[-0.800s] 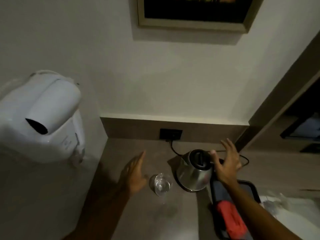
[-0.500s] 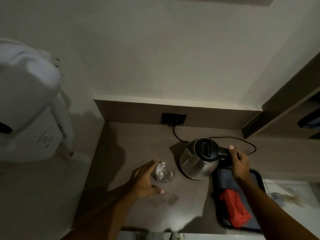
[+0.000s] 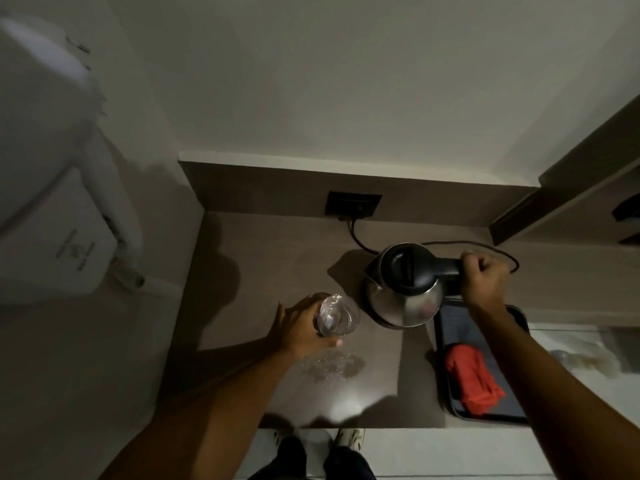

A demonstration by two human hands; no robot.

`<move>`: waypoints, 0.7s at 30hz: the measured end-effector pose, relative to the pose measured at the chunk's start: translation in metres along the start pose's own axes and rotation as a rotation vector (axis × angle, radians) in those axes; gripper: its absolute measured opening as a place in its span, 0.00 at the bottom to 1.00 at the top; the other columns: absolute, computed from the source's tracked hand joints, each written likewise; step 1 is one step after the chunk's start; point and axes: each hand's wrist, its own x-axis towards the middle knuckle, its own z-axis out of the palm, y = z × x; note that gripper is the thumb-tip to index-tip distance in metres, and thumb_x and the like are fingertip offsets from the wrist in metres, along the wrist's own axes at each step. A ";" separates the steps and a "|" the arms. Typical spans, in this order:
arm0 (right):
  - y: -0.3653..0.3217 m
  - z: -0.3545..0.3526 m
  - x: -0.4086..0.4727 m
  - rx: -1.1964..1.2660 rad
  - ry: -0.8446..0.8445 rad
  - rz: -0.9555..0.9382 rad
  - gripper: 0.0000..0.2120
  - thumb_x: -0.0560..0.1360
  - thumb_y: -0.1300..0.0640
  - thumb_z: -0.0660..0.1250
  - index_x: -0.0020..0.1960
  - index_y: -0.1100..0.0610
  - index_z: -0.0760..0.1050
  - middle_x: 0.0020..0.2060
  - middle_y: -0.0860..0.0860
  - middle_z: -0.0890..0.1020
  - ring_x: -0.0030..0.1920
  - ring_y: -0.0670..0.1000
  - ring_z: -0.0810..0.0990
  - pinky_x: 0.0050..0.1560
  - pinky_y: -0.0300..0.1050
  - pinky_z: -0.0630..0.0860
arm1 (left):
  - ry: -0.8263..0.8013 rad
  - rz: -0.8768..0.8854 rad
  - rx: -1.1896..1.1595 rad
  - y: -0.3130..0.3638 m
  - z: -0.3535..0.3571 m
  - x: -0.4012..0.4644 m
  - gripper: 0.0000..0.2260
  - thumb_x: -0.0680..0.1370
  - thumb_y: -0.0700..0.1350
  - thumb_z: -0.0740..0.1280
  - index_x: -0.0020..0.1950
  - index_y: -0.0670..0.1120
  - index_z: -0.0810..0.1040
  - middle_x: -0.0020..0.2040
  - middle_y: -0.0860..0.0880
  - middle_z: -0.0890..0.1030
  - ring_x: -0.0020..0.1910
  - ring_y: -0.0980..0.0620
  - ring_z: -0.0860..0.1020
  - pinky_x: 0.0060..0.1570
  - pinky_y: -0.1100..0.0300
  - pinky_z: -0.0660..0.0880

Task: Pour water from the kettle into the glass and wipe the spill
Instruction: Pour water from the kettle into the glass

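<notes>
A steel kettle [image 3: 405, 306] with a black lid and handle stands upright on its base on the brown counter [image 3: 249, 258]. My right hand [image 3: 483, 280] is closed around the kettle's handle. A clear glass [image 3: 337, 315] stands just left of the kettle, and my left hand [image 3: 299, 325] is wrapped around its left side. A small patch of spilled water [image 3: 332, 367] glistens on the counter in front of the glass. A red cloth [image 3: 472, 382] lies folded on a dark tray [image 3: 450, 407] to the right.
A black socket [image 3: 353, 204] sits in the back wall, its cord [image 3: 360, 237] running to the kettle. A white wall-mounted appliance [image 3: 59, 202] juts out at left. A shelf unit [image 3: 588, 188] rises at right. The counter's front edge is near my feet.
My right hand went from hovering open beside the kettle to gripping its handle. My left hand moved right and closed on the glass. The view tilted down.
</notes>
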 end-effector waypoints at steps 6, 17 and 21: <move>-0.035 -0.001 0.002 -0.138 -0.123 -0.257 0.16 0.74 0.52 0.59 0.29 0.55 0.72 0.22 0.54 0.74 0.23 0.55 0.73 0.22 0.45 0.68 | -0.018 0.035 0.046 -0.002 -0.003 0.001 0.42 0.65 0.66 0.75 0.75 0.58 0.63 0.74 0.56 0.71 0.73 0.51 0.69 0.75 0.36 0.50; -0.075 0.004 -0.011 -0.578 -0.163 -0.651 0.15 0.71 0.51 0.58 0.26 0.51 0.66 0.20 0.46 0.67 0.19 0.48 0.64 0.24 0.34 0.58 | -0.021 0.062 0.066 -0.009 -0.001 0.004 0.42 0.64 0.68 0.74 0.74 0.59 0.63 0.73 0.56 0.71 0.71 0.50 0.71 0.74 0.33 0.50; -0.079 0.004 -0.014 -0.646 -0.141 -0.651 0.17 0.71 0.50 0.58 0.25 0.52 0.66 0.20 0.47 0.68 0.20 0.50 0.65 0.24 0.37 0.60 | -0.030 0.086 0.084 -0.013 -0.001 0.005 0.42 0.65 0.68 0.73 0.74 0.59 0.62 0.73 0.56 0.71 0.72 0.49 0.71 0.74 0.33 0.50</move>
